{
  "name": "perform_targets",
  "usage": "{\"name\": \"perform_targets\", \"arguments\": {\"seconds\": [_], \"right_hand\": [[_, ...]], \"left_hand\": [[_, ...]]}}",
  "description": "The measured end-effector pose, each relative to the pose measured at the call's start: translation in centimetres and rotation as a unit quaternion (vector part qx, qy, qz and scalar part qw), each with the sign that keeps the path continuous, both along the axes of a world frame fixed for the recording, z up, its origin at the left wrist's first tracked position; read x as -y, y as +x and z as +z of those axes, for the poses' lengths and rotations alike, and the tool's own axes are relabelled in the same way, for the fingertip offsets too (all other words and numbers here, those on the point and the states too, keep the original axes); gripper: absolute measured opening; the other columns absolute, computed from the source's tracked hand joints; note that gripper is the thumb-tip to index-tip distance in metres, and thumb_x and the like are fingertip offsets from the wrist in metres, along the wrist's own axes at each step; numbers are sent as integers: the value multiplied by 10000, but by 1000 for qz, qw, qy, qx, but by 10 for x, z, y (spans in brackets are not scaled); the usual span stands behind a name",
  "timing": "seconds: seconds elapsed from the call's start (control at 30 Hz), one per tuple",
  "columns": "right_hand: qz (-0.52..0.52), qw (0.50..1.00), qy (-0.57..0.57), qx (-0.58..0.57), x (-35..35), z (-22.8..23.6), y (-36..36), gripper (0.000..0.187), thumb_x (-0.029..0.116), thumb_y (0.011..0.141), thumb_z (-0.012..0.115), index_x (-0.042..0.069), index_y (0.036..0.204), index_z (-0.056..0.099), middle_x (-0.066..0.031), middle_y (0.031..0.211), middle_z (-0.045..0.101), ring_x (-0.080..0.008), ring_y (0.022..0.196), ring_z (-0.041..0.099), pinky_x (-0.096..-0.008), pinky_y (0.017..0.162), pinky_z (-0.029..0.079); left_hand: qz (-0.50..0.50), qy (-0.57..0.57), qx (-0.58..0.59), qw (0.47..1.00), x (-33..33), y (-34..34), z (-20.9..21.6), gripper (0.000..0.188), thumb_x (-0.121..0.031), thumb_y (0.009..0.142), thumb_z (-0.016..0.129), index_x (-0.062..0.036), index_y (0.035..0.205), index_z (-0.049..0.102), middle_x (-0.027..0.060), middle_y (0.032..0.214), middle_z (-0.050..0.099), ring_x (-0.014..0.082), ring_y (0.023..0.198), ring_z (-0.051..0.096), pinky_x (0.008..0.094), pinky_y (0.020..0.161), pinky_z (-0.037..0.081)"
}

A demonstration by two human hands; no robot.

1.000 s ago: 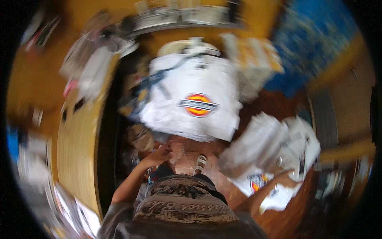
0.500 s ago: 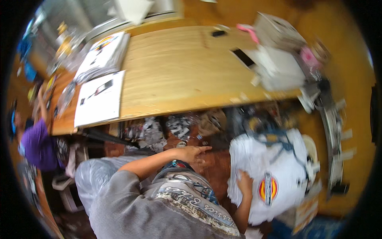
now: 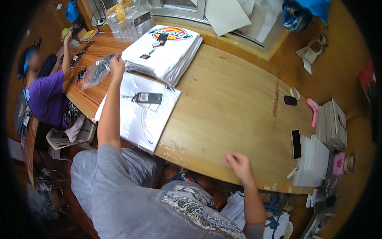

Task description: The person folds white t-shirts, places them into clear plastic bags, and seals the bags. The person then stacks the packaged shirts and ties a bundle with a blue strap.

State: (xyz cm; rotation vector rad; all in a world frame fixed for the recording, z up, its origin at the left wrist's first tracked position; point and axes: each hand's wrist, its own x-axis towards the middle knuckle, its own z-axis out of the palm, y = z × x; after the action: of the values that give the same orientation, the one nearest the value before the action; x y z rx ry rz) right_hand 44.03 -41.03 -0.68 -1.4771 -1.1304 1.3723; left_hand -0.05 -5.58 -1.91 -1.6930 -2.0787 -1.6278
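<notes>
My left hand [image 3: 116,64] reaches far left, fingers drawn together at the right end of a clear plastic bag [image 3: 95,75] with black pieces inside. What the fingers grip, if anything, is too small to make out. Just right of it stands a stack of folded white T-shirts [image 3: 163,53] with a coloured print and black hang tags. Under my left forearm lies a bagged white T-shirt [image 3: 139,113] with a black hang tag [image 3: 149,98] on top. Over the table's near edge hovers my right hand [image 3: 238,164], slightly blurred, fingers curled, nothing visible in them.
The wooden table [image 3: 223,111] carries a phone [image 3: 296,144], a pink tool [image 3: 313,111], white plastic sleeves [image 3: 312,159] and a box [image 3: 332,123] at right. At left, a person in purple [image 3: 47,95] works with raised hands. White garments [image 3: 234,209] lie below the table edge.
The view has swung left. My left hand has gone from my lap to the plastic bag. My right hand has left the white T-shirts at lower right and risen over the table edge.
</notes>
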Motion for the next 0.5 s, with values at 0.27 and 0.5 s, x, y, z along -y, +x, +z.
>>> {"name": "perform_targets", "arguments": {"seconds": [0.27,0.5], "right_hand": [[16,966,78,-244,-248,-4,-129,308,107,820,485,-83,1063,473,-100,840,581,-120,691,544,-229,649,446],[-4,995,-9,-101,-296,-14,-170,357,99,795,522,-106,1075,439,-95,860,557,-123,685,526,-221,639,448]], "left_hand": [[1,-263,-134,955,-49,-14,9,290,-293,713,586,-10,769,603,198,776,586,327,748,567,392,658,428],[22,-293,-199,935,-50,-25,15,354,-331,648,660,12,703,597,209,786,583,325,751,569,375,663,440]]}}
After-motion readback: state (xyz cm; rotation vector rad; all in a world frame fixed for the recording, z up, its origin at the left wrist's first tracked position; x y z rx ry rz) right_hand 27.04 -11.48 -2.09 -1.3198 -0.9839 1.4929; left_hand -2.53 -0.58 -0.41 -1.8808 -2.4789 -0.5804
